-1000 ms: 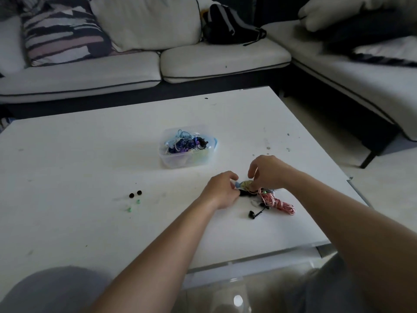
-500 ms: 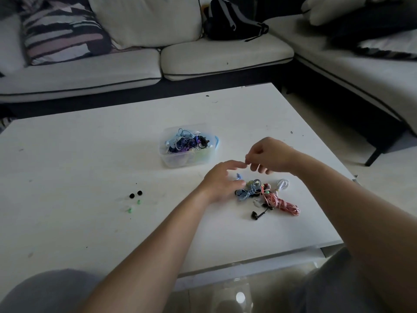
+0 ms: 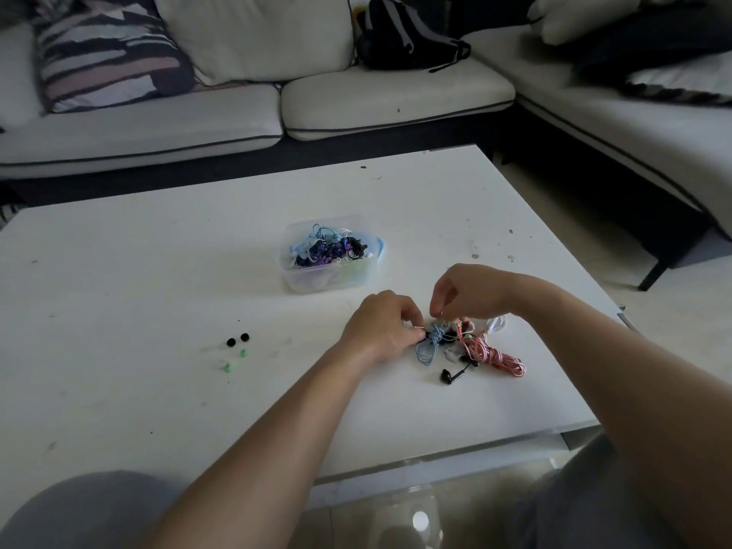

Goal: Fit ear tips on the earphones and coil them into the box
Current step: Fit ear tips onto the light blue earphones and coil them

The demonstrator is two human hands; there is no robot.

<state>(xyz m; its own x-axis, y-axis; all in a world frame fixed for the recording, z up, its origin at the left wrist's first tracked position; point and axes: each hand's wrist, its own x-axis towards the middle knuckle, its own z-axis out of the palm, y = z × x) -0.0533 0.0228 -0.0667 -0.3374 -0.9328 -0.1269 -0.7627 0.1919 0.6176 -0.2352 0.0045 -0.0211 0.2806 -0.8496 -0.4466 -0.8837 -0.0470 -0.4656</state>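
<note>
A tangle of earphones lies on the white table (image 3: 158, 295): a light blue cable (image 3: 429, 344), a pink-and-white coil (image 3: 497, 356), a black earbud (image 3: 449, 376) and a white cable (image 3: 497, 322). My left hand (image 3: 380, 326) pinches the blue cable at the pile's left edge. My right hand (image 3: 467, 293) hovers just above the pile with fingertips pinched together on something thin, probably a cable. The clear plastic box (image 3: 328, 279) with several coiled earphones stands behind the hands. Two black ear tips (image 3: 237, 339) and two green ear tips (image 3: 234, 360) lie to the left.
A white sofa (image 3: 237, 112) runs behind the table with a striped cushion (image 3: 107, 53) and a black backpack (image 3: 404, 33). Another sofa section (image 3: 633, 124) stands to the right. The table's near edge is close to my knees.
My left hand went from open fingers beside the pile to pinching the blue cable. My right hand came down from above the pile to just over it.
</note>
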